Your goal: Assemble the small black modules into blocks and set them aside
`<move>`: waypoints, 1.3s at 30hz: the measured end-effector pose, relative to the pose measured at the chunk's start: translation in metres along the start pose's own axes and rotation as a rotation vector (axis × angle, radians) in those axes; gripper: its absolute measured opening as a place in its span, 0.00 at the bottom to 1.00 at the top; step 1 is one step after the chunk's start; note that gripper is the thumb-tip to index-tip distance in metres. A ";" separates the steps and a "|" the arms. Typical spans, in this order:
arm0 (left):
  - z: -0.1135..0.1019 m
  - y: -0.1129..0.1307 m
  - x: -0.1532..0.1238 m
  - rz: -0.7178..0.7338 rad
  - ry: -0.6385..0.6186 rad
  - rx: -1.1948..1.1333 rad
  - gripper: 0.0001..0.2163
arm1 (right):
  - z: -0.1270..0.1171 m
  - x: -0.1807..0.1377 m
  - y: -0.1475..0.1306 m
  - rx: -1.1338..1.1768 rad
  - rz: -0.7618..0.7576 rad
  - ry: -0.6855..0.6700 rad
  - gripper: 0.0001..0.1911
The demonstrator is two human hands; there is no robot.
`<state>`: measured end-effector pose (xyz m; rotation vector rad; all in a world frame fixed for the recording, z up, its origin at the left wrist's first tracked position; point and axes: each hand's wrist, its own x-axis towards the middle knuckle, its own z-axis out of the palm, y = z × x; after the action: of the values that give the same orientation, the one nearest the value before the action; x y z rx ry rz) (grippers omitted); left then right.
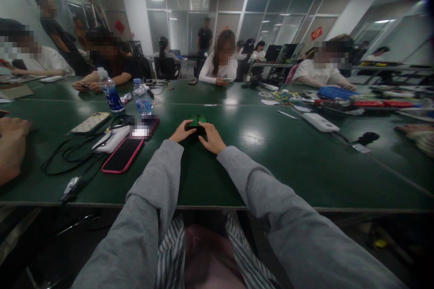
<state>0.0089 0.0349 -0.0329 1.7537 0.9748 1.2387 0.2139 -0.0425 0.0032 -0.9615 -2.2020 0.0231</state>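
Two small green circuit boards lie side by side in front of me on the dark green table, the left circuit board (193,120) and the right circuit board (202,118). My left hand (183,132) grips the left board at its near left edge, thumb and fingers bent around it. On the other side, my right hand (212,138) holds the right board, with fingers along its right edge and the thumb at the near side. A dark shape sits below the boards between my thumbs; its kind cannot be made out.
To the left are a pink-edged phone (122,155), a white power strip (111,139) with black cables, a patterned phone (91,123) and a water bottle (143,99). Right are a white power strip (320,122), a thin metal tool (286,114) and tangled wires (288,95). People sit around the table.
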 end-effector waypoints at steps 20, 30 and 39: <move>0.000 0.009 -0.002 -0.022 -0.010 -0.028 0.28 | 0.003 0.002 -0.007 -0.024 -0.007 -0.070 0.30; -0.002 0.009 -0.003 0.026 -0.046 -0.013 0.29 | 0.001 0.001 -0.010 -0.033 0.006 -0.068 0.29; 0.001 0.006 0.000 0.051 -0.005 0.002 0.31 | 0.003 0.001 0.002 -0.110 0.130 -0.004 0.27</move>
<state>0.0104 0.0324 -0.0279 1.7923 0.9336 1.2657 0.2126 -0.0397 0.0009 -1.1653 -2.1602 -0.0360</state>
